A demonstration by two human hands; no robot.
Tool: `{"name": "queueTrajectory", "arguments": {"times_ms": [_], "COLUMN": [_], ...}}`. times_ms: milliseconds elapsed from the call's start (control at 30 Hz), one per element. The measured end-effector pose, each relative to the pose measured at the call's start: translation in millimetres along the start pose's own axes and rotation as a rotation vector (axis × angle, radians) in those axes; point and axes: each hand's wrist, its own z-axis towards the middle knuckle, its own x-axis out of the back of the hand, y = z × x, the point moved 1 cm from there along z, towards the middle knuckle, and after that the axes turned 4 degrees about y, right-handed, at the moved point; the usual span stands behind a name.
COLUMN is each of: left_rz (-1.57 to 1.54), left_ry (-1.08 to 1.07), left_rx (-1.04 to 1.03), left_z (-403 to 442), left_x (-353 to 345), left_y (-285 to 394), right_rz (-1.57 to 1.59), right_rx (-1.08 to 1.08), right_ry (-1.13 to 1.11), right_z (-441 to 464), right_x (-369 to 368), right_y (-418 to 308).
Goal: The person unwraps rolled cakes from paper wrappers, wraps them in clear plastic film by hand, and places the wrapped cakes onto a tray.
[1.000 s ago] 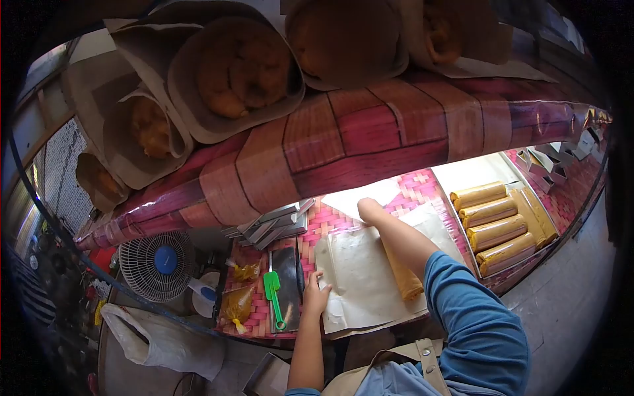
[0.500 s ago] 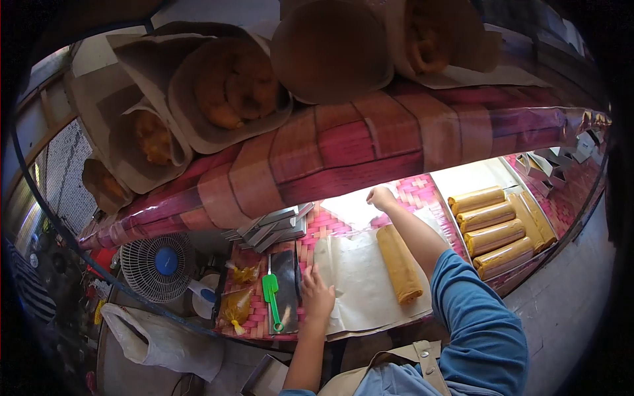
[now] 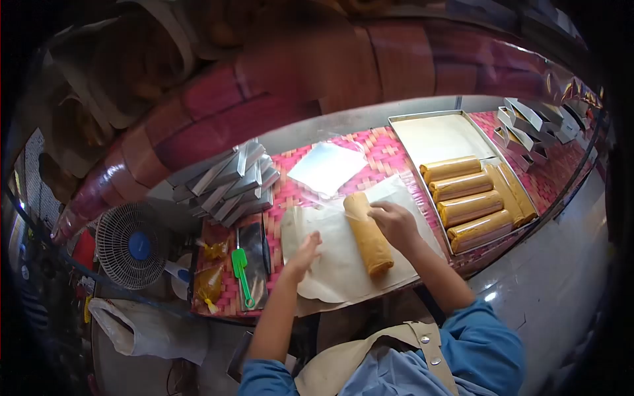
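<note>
A golden-brown roll (image 3: 368,241) lies lengthwise on pale paper sheets (image 3: 323,274). My right hand (image 3: 396,223) is closed in a pinch beside the upper part of the roll, on a thin clear plastic sheet (image 3: 353,206) that trails over the roll's far end. My left hand (image 3: 305,254) is over the left part of the paper, its fingers apart and nothing in them. Beyond the paper is a stack of shiny clear sheets (image 3: 327,168).
On the right, a metal tray (image 3: 432,228) holds several wrapped rolls (image 3: 472,208). Metal moulds (image 3: 238,181) are piled back left, with more at the far right. A green spatula (image 3: 240,264) lies left, near yellow-filled bags (image 3: 209,285). A patterned shelf (image 3: 277,79) overhangs the table.
My right hand has come back from the stack of clear sheets to the roll, with a clear sheet in its fingers. My left hand has moved over the paper. The view has shifted, showing more tabletop.
</note>
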Motion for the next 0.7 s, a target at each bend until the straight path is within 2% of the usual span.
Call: {"name": "queueTrajectory", "arguments": {"times_ms": [67,167,200,267,300,367,700], "left_rz": [-0.331,-0.485,-0.484,-0.233,-0.23,-0.145,-0.303], "left_ry": [0.012,-0.015,-0.019,0.044,0.039,-0.112,-0.02], "left_rx": [0.101,0.084,0.09,-0.086,-0.087,-0.158,-0.08], "left_z": [5,14,14,8,14,21,31], "left_x": [-1,-4,-7,-13,-13,-13,-22], "left_y": [8,19,24,40,36,29,1], "right_rz": [-0.005,-0.027,-0.041,-0.044,-0.043,-0.048,-0.014], "right_rx": [-0.019,-0.048,-0.057,-0.06,-0.057,-0.069,-0.123], "right_ry": [-0.017,-0.037,-0.047,-0.056,-0.065,-0.07,-0.072], "right_z": [-37,-60,-65,-72,-74,-77,-94], "right_x": [23,41,45,51,53,57,53], "right_y": [-4,-5,-4,-1,1,4,14]}}
